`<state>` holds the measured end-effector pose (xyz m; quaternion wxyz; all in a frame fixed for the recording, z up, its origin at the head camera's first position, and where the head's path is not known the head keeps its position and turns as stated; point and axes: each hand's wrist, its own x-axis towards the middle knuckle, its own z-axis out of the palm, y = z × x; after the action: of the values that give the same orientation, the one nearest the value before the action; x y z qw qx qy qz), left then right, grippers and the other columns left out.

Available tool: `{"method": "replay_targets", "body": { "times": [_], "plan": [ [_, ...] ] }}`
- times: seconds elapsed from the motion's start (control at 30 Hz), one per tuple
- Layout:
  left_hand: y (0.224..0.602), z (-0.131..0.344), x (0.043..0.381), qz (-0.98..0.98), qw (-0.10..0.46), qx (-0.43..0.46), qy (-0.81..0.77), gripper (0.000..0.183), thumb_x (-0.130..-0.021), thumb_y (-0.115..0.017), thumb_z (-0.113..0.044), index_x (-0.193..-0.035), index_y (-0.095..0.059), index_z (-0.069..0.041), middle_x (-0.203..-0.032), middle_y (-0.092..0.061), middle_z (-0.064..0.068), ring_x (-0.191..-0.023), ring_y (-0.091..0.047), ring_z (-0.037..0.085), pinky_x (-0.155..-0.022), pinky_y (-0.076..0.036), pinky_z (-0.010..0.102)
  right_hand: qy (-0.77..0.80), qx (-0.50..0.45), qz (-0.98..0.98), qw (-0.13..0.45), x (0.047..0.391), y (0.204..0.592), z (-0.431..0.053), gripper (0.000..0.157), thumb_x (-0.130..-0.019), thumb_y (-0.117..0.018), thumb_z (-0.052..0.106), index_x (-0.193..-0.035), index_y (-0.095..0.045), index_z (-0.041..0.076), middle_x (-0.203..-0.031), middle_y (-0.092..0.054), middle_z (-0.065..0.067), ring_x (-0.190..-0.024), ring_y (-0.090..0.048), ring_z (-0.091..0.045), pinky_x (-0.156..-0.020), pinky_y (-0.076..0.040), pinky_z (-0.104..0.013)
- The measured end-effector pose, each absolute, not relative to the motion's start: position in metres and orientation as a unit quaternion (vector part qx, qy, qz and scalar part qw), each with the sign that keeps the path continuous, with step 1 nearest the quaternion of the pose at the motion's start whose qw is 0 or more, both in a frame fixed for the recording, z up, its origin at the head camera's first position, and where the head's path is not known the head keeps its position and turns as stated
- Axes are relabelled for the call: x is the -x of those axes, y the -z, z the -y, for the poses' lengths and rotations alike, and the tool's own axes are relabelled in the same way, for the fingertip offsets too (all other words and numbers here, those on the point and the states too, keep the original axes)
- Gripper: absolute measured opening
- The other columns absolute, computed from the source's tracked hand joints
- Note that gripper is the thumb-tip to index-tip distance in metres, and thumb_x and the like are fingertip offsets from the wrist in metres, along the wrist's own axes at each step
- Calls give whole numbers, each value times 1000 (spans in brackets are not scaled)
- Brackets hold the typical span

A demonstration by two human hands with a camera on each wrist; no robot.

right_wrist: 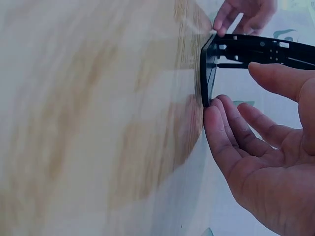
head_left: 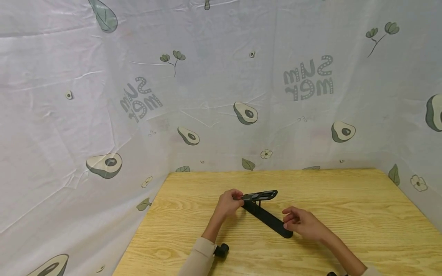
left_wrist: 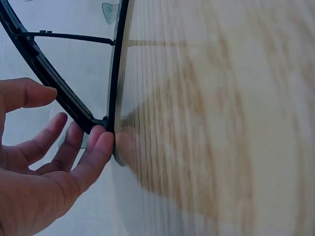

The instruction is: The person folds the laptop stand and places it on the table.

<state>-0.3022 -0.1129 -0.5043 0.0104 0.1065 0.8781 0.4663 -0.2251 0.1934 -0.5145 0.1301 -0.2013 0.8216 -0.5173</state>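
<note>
A black folding stand [head_left: 267,219] rests on the table, its long base bar slanting from the hinge down to the right. Its slotted upper arm [head_left: 260,196] is raised at an angle, propped by a thin strut [left_wrist: 74,37]. My left hand [head_left: 228,203] is at the hinge end, with fingertips [left_wrist: 102,140] touching it low by the tabletop and the thumb beside the raised arm. At the base bar's near end is my right hand [head_left: 305,224]. Its fingertips [right_wrist: 214,115] touch the bar's end, while the thumb stays apart, above them. Neither hand curls round the stand.
The wood-grain table [head_left: 338,191] extends around the stand on all sides. A pale sheet [head_left: 214,84] printed with avocados and leaves hangs behind and along both sides. A black wrist camera [head_left: 221,250] sits on the left sleeve.
</note>
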Motion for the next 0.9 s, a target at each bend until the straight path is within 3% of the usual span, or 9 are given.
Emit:
{"method": "replay_targets", "body": {
  "times": [0.43,0.63,0.9],
  "plan": [
    [513,119,311,-872,8,-128,-472,26,-86,-71,-15,-111,-70,-7,-100,-65,4,-86,-58,16,-74,-49,35,518,212,-816,144,216,511,-182,48,-96,-67,20,-134,-51,-6,-115,-63,-15,-101,-61,-23,-77,-54,-25],
    [510,122,300,-855,13,-127,-503,26,-90,-72,-18,-112,-69,-4,-104,-66,9,-90,-64,18,-70,-55,32,508,216,-821,146,216,510,-181,44,-98,-65,20,-131,-53,-7,-115,-63,-15,-102,-61,-25,-77,-54,-25],
    [507,119,285,-846,18,-109,-522,19,-94,-69,-25,-107,-70,-10,-103,-66,5,-92,-66,18,-71,-58,33,505,210,-824,146,215,508,-180,41,-98,-64,20,-127,-56,-6,-111,-64,-14,-99,-62,-25,-74,-54,-26]
  ]
}}
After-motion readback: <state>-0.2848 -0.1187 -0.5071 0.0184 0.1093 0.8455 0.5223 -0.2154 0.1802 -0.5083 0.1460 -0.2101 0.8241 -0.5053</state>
